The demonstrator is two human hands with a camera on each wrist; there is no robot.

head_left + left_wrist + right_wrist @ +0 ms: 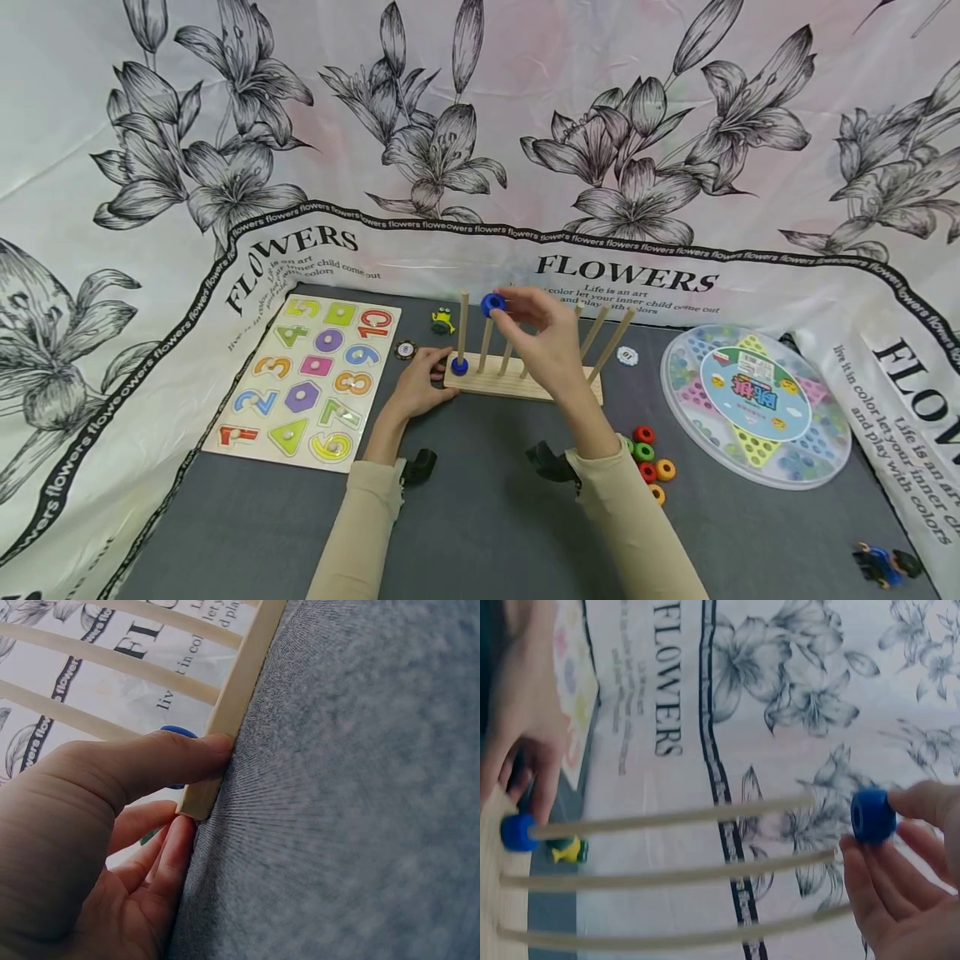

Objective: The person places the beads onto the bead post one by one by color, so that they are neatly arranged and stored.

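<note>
Head view: the right hand is raised above the wooden peg stand and pinches a blue ring between thumb and fingers, right at the tip of the second peg from the left. The left hand rests on the grey table with its fingers curled against the stand's left end. A second blue ring sits at the foot of the leftmost peg, just beside those fingers. Loose red, green and orange rings lie near the right forearm. A number puzzle board lies to the left, a round marble game to the right, a small yellow-green toy behind the stand, and a blue toy figure near the table's front right corner.

Left wrist view: the left hand holds the corner of the stand's base; the thumb presses along its edge and the other fingers tuck under its end, on the table cloth. A sliver of the seated blue ring shows behind the thumb.

Right wrist view: the right hand pinches the blue ring with its fingertips, its hole facing the camera, just past the end of the top peg. At the far end, the other blue ring sits on that peg's base beside the left hand.
</note>
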